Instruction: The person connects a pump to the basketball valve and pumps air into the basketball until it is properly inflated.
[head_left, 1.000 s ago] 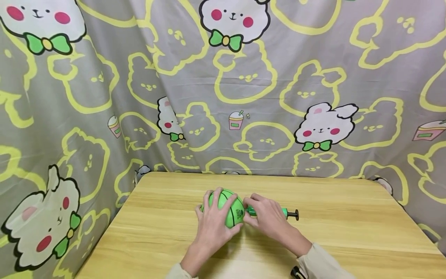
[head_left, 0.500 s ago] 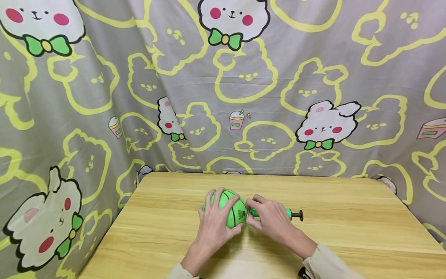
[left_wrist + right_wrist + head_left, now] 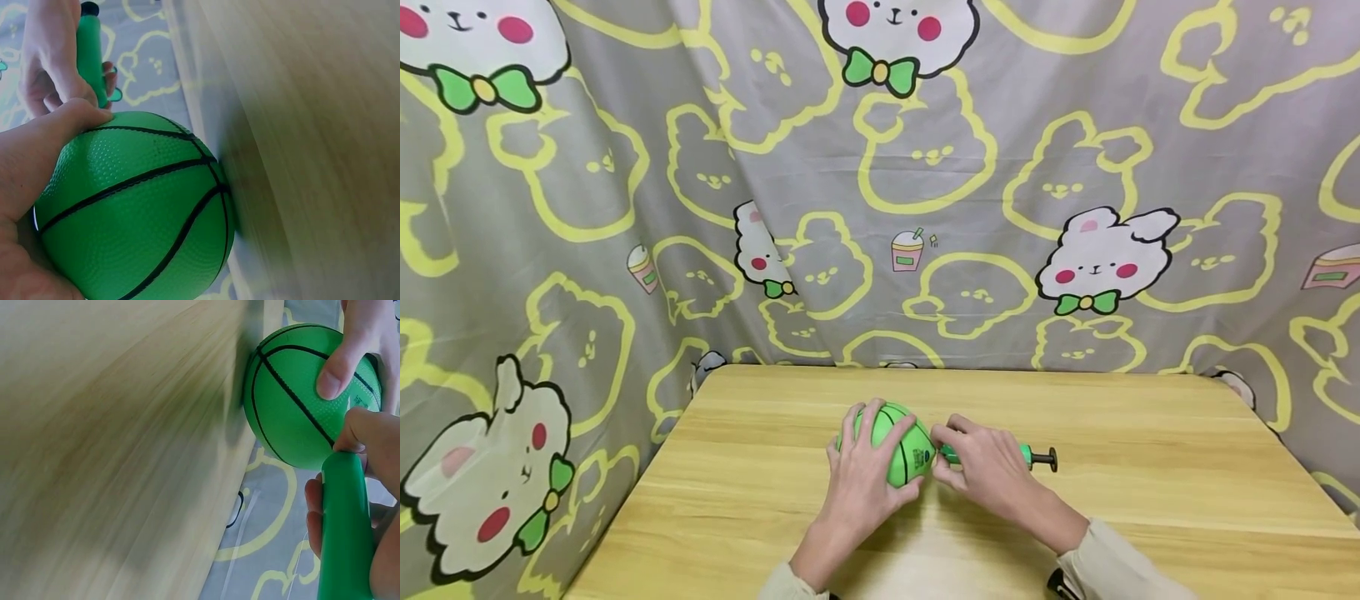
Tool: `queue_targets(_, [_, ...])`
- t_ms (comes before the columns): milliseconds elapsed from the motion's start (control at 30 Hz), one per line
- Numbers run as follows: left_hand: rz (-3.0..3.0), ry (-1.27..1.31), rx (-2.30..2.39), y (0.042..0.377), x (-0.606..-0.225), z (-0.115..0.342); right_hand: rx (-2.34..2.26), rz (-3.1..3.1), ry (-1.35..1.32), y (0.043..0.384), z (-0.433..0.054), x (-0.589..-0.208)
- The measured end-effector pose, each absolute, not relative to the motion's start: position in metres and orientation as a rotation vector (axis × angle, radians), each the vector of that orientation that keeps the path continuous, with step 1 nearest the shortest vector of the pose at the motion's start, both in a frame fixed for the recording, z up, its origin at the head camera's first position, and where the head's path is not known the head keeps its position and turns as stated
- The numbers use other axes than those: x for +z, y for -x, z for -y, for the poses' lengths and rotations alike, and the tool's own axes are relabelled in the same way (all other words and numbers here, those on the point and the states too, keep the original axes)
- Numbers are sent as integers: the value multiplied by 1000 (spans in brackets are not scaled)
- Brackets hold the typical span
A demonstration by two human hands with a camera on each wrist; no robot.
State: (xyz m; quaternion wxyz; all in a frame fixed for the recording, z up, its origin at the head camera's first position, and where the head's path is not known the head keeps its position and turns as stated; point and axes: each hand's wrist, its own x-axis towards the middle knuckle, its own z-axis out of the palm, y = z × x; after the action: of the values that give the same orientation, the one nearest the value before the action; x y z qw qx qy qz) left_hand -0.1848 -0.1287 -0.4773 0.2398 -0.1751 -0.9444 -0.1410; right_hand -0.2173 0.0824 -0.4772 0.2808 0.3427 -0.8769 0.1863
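Observation:
A green ball with black basketball lines (image 3: 897,473) rests on the wooden table, gripped from above by my left hand (image 3: 861,487) with its fingers spread and bent around it. The ball's right side is drawn out to a blunt point. My right hand (image 3: 988,467) holds a green hand pump (image 3: 1027,456) near its front end, fingertips pinching close to that pointed side. The pump's black plunger handle (image 3: 1053,459) sticks out to the right. In the right wrist view the pump body (image 3: 345,528) points at the ball (image 3: 294,400); fingers hide the joint between them.
The wooden table (image 3: 1150,500) extends around both hands. Behind and to the left hangs a grey curtain (image 3: 820,179) with cartoon bears and bunnies. A dark wrist strap (image 3: 1060,585) shows by the right sleeve.
My right hand and the pump have shifted slightly right, away from my left hand. The ball's right side now bulges to a point toward the pump. My left hand keeps its grip.

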Motion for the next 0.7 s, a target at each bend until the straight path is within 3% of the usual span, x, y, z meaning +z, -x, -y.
queue_targets(700, [2593, 493, -359, 181, -475, 125, 501, 2300, -948, 214, -87, -482])
